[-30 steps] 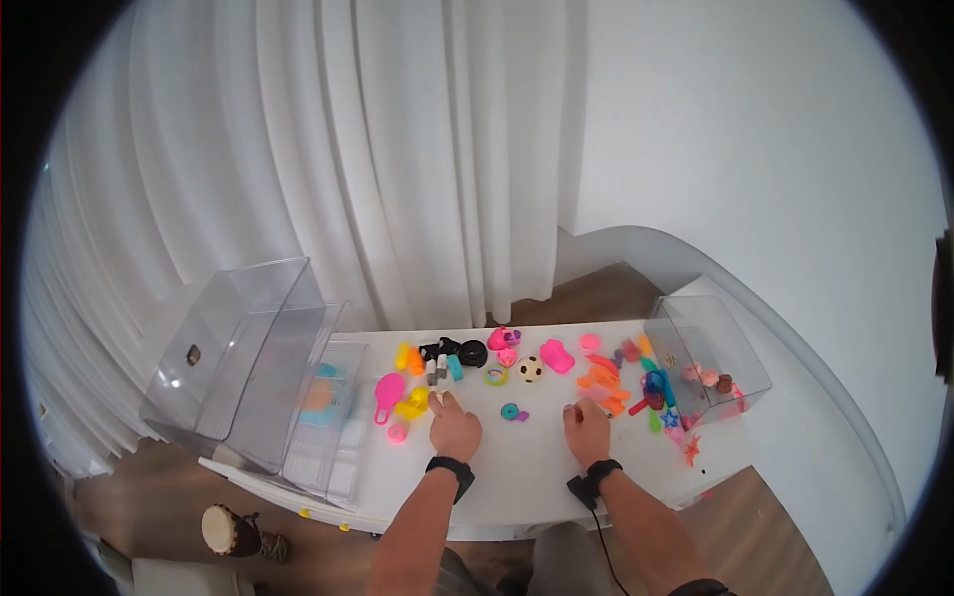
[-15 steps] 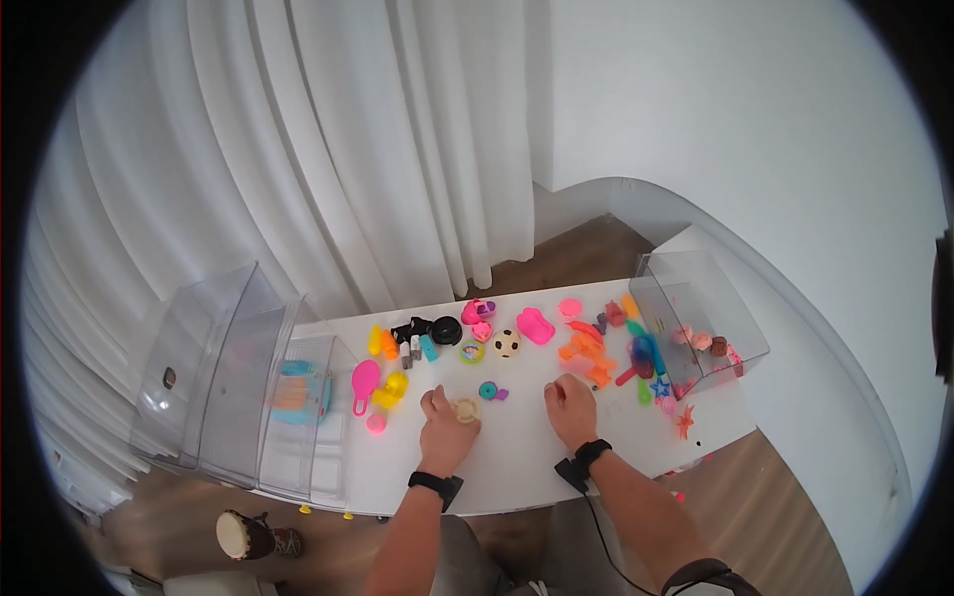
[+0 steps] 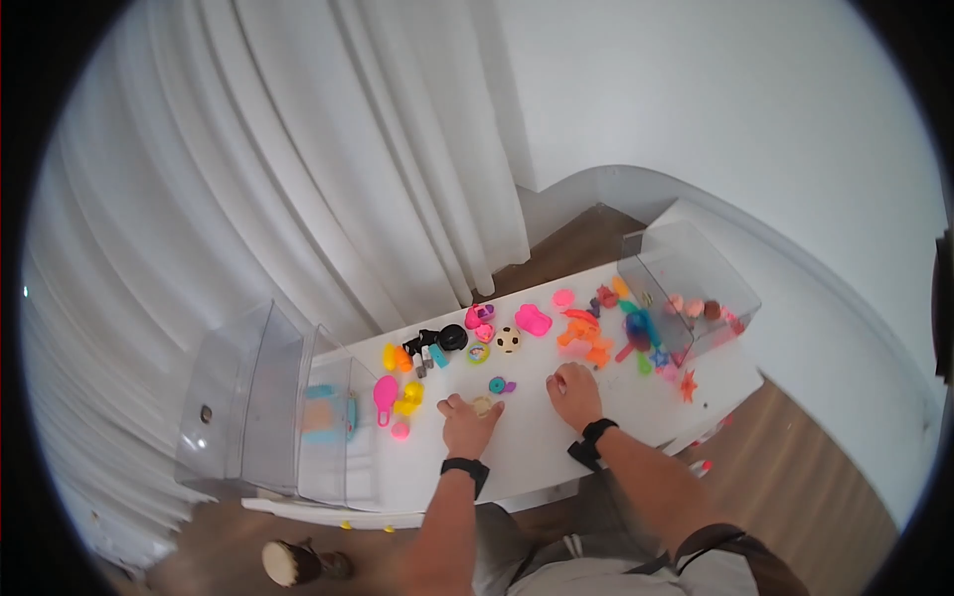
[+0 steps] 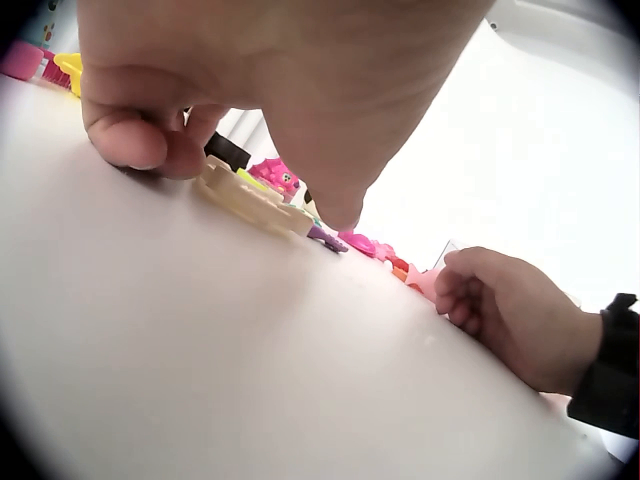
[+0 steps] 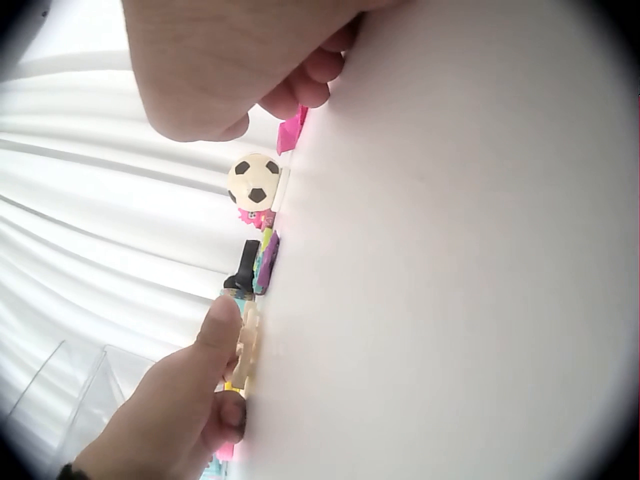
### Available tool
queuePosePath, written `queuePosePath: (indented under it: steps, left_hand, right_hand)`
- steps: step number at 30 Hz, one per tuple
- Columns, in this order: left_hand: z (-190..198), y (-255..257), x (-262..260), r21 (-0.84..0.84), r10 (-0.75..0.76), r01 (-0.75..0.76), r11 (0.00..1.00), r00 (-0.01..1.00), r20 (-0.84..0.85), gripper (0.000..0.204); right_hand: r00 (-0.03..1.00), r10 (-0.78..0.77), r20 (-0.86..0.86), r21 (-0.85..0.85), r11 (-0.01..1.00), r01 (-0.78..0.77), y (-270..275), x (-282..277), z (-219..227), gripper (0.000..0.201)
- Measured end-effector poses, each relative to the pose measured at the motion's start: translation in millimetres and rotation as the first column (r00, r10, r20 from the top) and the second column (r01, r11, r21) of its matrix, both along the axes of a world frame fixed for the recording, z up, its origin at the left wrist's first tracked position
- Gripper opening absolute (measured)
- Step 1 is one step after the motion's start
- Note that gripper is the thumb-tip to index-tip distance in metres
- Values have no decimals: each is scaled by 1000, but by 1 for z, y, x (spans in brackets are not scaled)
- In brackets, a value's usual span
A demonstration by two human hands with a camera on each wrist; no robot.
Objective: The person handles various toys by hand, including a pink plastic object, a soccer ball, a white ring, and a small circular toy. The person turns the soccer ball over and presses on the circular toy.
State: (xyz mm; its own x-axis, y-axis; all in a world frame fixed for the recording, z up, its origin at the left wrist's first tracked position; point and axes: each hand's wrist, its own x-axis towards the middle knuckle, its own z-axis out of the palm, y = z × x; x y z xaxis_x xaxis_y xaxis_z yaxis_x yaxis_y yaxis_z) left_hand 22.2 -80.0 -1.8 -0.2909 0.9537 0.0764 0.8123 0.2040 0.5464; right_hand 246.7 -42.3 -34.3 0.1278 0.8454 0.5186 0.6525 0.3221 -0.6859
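My left hand is low over the white table, its thumb and fingers spread on either side of a flat, round beige toy. In the left wrist view, the bent fingertips are close to the toy's left edge, with the thumb tip past its other end. My right hand rests on the table to the right, fingers loosely curled around nothing. A small teal and purple toy lies between the hands, and a toy soccer ball sits farther back.
Clear bins stand at the left and right ends. A pink hand mirror shape, yellow toys and a black toy lie left; orange toys and a red starfish lie right. Behind hangs a white curtain.
The left hand has shifted from the beige toy's left side to stand around it, thumb now on its right. The right hand stays about where it was. The head view has tilted.
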Motion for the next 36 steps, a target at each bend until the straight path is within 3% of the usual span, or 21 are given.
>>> queuePosePath:
  steps: [4, 5, 8, 9, 10, 12, 13, 15, 16, 18, 19, 21, 23, 27, 34, 36]
  left_hand:
    - [-14, 8, -9, -15, -13, 13, 1000, 998, -56, 83]
    - [-23, 7, -11, 42, -22, 27, 999, 994, -106, 74]
    - [-18, -1, -19, 40, -86, 87, 995, 996, -20, 63]
    - [-26, -4, -22, 153, -99, 104, 983, 994, -41, 48]
    - [-30, -6, -23, 152, -72, 75, 985, 997, -22, 48]
    - [-36, -8, -33, 171, -197, 173, 970, 970, 139, 37]
    - [-42, -8, -38, 173, -186, 161, 972, 973, 137, 37]
    - [-48, 0, -36, 179, -330, 281, 943, 868, 371, 28]
    - [-37, 0, -30, 192, -328, 273, 943, 865, 380, 28]
    - [-14, -3, -18, 55, -252, 298, 953, 678, 691, 26]
    - [-9, -4, -11, 66, -254, 292, 954, 672, 696, 26]
    - [-3, -1, 2, 12, -106, 264, 964, 344, 933, 24]
    - [-3, 4, 3, -6, -90, 264, 964, 351, 932, 24]
    - [-1, 4, -6, -54, -85, 331, 942, 392, 916, 23]
    - [1, 15, -3, -77, -113, 373, 925, 460, 881, 33]
    - [4, 9, 0, 68, -255, 376, 924, 474, 843, 58]
  right_hand:
    - [1000, -2, -29, 25, 1000, 2, 1, -1, -2, 17]
    - [1000, -5, -16, 71, 997, 7, 3, -1, -4, 17]
    - [1000, 4, 20, 93, 996, -6, 0, 1, -7, 16]
    - [1000, 6, 9, 82, 997, -7, 0, 1, -6, 16]
    - [999, 33, 28, 80, 996, -35, 0, 3, -4, 16]
    - [1000, 27, -8, 54, 998, -27, -3, -1, -3, 16]
    - [999, 40, -10, 56, 998, -39, -3, -5, -7, 16]
    - [997, 69, 29, 62, 996, -70, -2, -7, -12, 14]
    - [996, 74, 43, 70, 995, -77, -3, -9, -10, 14]
    - [979, 190, -72, 1, 982, -190, -5, -21, -9, 10]
    - [972, 212, -102, -27, 976, -216, -4, -28, -8, 10]
    - [944, 275, -182, -44, 957, -287, -8, -39, -3, 14]
    - [897, 350, -270, -77, 921, -382, -7, -42, -1, 23]
    - [854, 363, -372, -191, 870, -454, -2, -32, 2, 18]
    - [872, 452, -189, -396, 777, -489, 18, -24, 13, 27]
    - [856, 482, -184, -415, 752, -513, 23, -23, 11, 29]
